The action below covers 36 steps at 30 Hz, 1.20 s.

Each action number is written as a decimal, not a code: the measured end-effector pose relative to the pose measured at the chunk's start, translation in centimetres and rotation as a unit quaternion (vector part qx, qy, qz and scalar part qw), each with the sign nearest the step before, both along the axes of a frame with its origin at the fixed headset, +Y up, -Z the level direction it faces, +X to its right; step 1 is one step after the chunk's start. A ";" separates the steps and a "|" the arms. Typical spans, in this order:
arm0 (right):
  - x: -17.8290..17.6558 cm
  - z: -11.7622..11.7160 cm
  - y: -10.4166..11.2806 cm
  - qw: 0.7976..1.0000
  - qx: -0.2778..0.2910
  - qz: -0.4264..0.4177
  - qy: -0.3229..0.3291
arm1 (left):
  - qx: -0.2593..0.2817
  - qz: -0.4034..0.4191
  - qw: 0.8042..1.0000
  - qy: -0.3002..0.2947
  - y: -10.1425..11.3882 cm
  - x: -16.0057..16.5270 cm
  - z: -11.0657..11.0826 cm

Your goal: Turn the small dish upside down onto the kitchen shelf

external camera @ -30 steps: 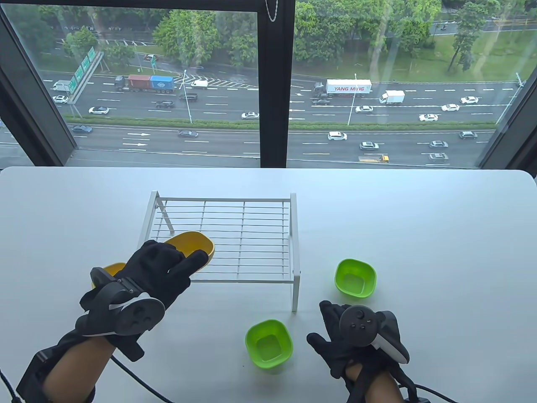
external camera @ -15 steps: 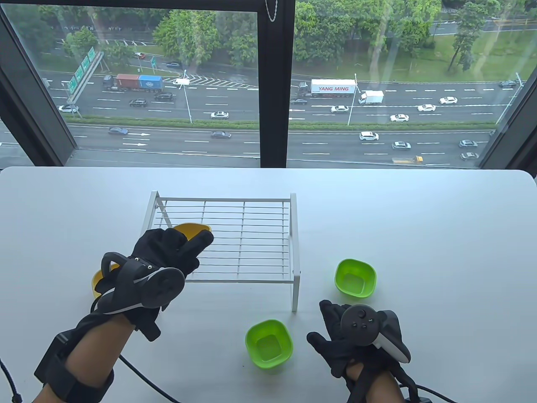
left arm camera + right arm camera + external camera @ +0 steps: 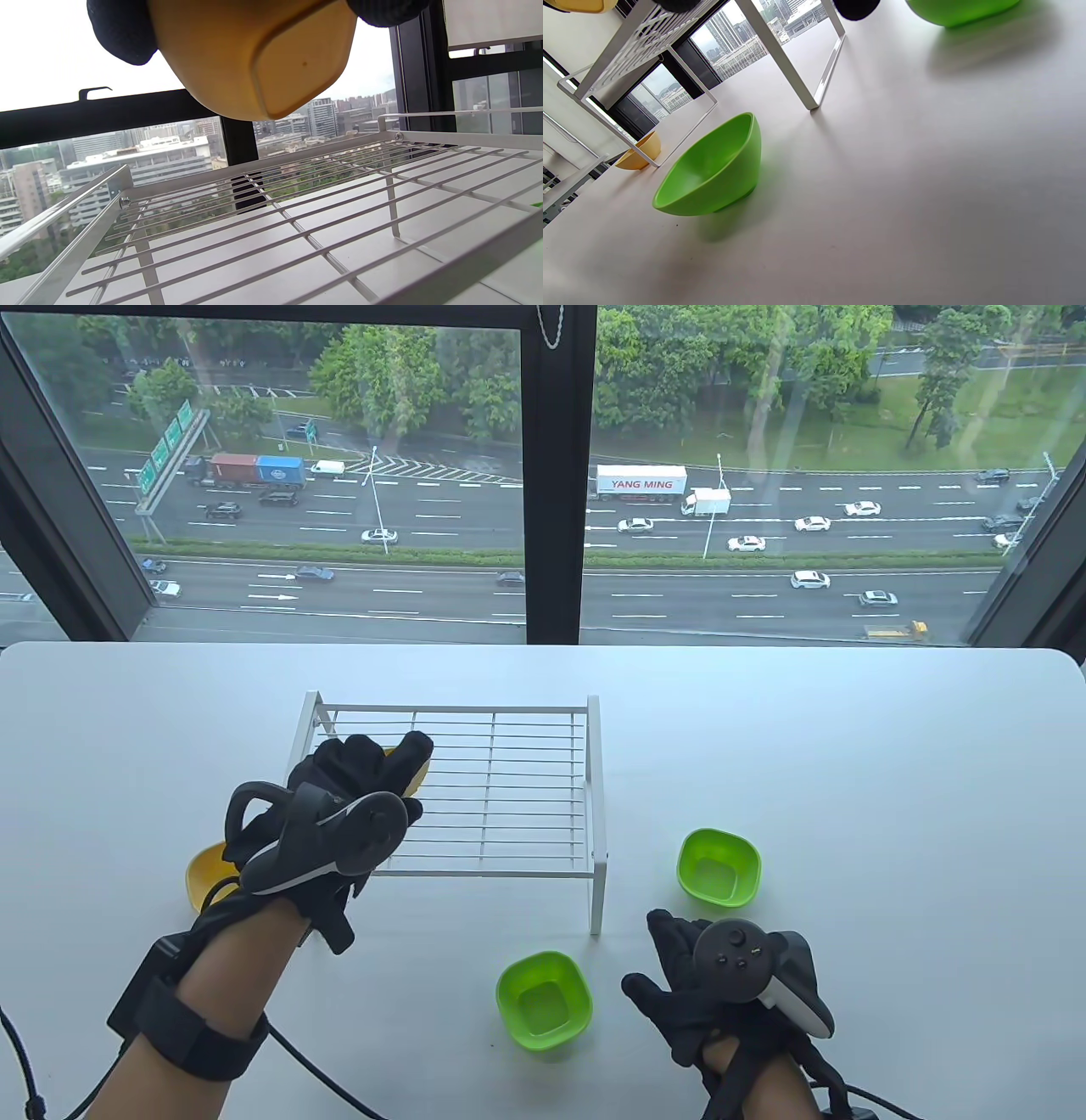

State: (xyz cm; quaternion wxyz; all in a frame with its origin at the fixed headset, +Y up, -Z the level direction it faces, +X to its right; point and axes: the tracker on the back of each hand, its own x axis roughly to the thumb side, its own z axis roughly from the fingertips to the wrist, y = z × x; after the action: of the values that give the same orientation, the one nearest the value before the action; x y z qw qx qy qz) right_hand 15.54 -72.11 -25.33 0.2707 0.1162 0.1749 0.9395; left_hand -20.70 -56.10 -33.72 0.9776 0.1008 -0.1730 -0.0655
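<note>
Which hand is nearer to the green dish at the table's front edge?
Right. The right hand rests on the table just right of the front green dish; the left hand is up over the shelf, holding a yellow dish.

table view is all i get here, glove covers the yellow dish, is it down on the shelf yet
Observer: No. In the left wrist view the yellow dish is gripped by the left hand and hangs clear above the shelf wires.
Operator: is it flipped
Observer: Partly; its flat base faces the wrist camera, tilted.
Operator: that yellow bit by the wrist, another one?
Observer: Yes, the right wrist view shows a second yellow dish upright on the table.
</note>
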 end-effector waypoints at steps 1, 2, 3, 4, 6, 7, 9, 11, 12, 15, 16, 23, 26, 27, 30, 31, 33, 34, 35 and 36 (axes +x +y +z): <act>0.0 0.0 0.0 1.000 0.000 -0.001 0.000 | -0.003 0.004 1.000 0.003 0.0 0.0 -0.2; 0.0 0.0 0.0 1.000 -0.001 -0.002 0.001 | -0.005 0.003 1.000 0.009 0.1 0.1 -0.5; 0.0 0.0 0.0 1.000 0.000 -0.002 0.001 | -0.007 -0.002 1.000 0.014 0.1 0.1 -0.7; 0.0 0.0 0.0 1.000 0.001 -0.002 0.001 | -0.007 -0.005 1.000 0.015 0.1 0.2 -0.9; 0.0 0.0 0.0 1.000 0.001 -0.002 0.001 | -0.010 -0.009 1.000 0.022 0.1 0.3 -1.2; 0.0 0.0 0.0 1.000 0.001 -0.003 0.002 | -0.013 -0.014 0.999 0.031 0.0 0.3 -1.5; 0.0 0.0 0.0 1.000 0.000 -0.003 0.002 | -0.013 -0.017 0.999 0.034 -0.1 0.4 -1.8; 0.0 0.0 0.0 1.000 -0.001 -0.003 0.002 | -0.018 -0.020 0.999 0.041 -0.2 0.6 -2.1; 0.0 0.0 0.0 1.000 -0.001 -0.003 0.002 | -0.019 -0.020 0.999 0.042 -0.3 0.6 -2.3; 0.1 0.0 0.0 1.000 0.000 -0.005 0.001 | -0.026 -0.019 0.998 0.050 -0.5 0.7 -2.7; 0.1 0.0 0.0 1.000 0.001 -0.006 0.001 | -0.026 -0.019 0.998 0.051 -0.6 0.8 -2.9; 0.2 -0.1 0.0 1.000 0.000 -0.010 0.001 | -0.058 0.023 0.996 0.066 -0.8 1.4 -4.0; 0.2 0.0 0.0 1.000 0.001 -0.012 0.002 | -0.078 0.053 0.993 0.070 -0.7 1.4 -4.6; 0.2 -0.1 0.0 1.000 0.001 -0.013 0.002 | -0.086 0.064 0.991 0.075 -0.7 1.3 -4.8; 0.1 0.0 -0.1 1.000 -0.005 -0.010 0.006 | -0.097 0.106 0.986 0.083 -0.8 0.8 -5.5; 0.1 0.0 -0.2 1.000 -0.006 -0.009 0.007 | -0.097 0.118 0.985 0.085 -0.8 0.6 -5.6; 0.1 0.0 -0.2 1.000 -0.007 -0.009 0.009 | -0.105 0.160 0.977 0.096 -0.9 0.0 -6.1; 0.1 0.0 -0.1 1.000 -0.007 -0.010 0.009 | -0.110 0.179 0.972 0.102 -1.0 -0.2 -6.5; 0.1 0.0 -0.1 1.000 -0.007 -0.011 0.009 | -0.125 0.202 0.965 0.113 -1.1 -0.5 -6.9; 0.1 0.0 -0.2 1.000 -0.007 -0.011 0.008 | -0.135 0.222 0.958 0.118 -1.3 -0.8 -7.1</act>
State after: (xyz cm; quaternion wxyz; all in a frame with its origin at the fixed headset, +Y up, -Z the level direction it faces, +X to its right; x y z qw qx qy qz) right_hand 15.66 -72.27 -25.35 0.2801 0.1241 0.1822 0.9343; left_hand -21.45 -57.40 -40.85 0.9855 -0.0043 -0.0366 0.1654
